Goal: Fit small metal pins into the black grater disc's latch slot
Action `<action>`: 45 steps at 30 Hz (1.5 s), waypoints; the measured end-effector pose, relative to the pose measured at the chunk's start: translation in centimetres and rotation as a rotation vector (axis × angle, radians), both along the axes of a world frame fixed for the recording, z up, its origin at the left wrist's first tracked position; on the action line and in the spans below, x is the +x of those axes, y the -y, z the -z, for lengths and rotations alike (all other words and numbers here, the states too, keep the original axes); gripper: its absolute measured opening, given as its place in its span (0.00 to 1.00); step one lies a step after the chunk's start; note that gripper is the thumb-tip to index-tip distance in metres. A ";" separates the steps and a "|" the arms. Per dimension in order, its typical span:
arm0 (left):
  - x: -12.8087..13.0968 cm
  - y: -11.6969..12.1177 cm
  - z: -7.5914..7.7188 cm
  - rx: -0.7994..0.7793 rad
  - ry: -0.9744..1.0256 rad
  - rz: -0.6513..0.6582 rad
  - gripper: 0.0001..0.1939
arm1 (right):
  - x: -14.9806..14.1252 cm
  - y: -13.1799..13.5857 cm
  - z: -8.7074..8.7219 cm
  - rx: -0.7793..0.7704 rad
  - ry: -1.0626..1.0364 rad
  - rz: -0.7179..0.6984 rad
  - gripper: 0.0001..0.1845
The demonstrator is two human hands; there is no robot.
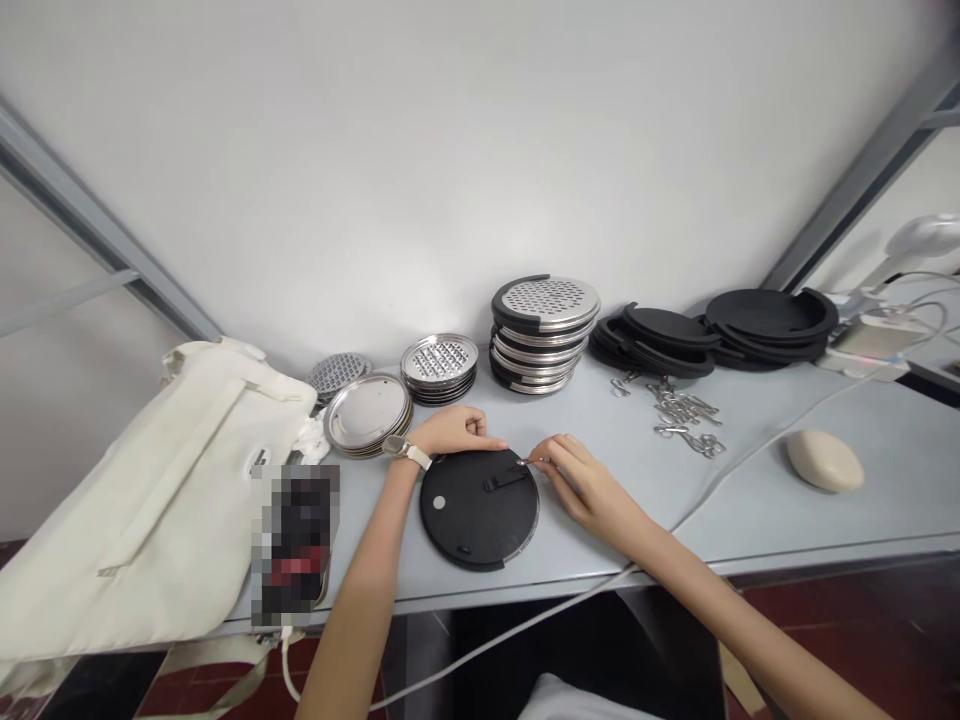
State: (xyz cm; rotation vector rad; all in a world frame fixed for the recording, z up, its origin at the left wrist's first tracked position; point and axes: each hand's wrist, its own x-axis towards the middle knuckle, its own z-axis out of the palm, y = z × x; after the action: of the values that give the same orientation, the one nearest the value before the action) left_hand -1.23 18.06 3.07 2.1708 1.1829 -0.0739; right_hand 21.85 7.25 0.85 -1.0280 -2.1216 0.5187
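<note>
A round black plastic disc [472, 525] lies flat on the table in front of me, with a small strap-like tab on its upper right and a pale round spot on its left. My left hand [459, 432] is at its far edge, thumb stretched along the rim and the other fingers curled. At the right rim my right hand [574, 475] pinches a small shiny metal clip [523, 462] beside the tab. The clip is partly hidden by my fingers. Similar metal clips [682, 408] lie loose farther right.
Behind stand a tall stack of black-rimmed grater discs [547, 335], smaller grater plates [439, 362] and smooth metal discs [367, 412]. Black round holders [772, 320] are at the back right. A cream bag [150, 500], blurred phone [296, 540], white cable [731, 472] and beige mouse-shaped object [825, 460] are around.
</note>
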 end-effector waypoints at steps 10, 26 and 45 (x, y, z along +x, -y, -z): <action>-0.1 -0.2 0.0 -0.002 0.029 0.009 0.16 | -0.2 0.2 -0.5 0.040 0.119 0.071 0.07; 0.3 0.1 -0.4 0.059 0.169 -0.051 0.28 | -0.2 0.3 -0.6 -0.058 -0.003 0.060 0.07; 0.4 0.0 -0.3 0.058 0.176 -0.055 0.27 | -0.8 0.0 -0.1 -0.099 0.017 0.035 0.07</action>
State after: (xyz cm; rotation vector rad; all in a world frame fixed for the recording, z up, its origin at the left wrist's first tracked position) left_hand -0.80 18.05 3.38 2.1438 1.1554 0.1744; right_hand 21.04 7.21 0.91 -1.1264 -2.1067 0.6050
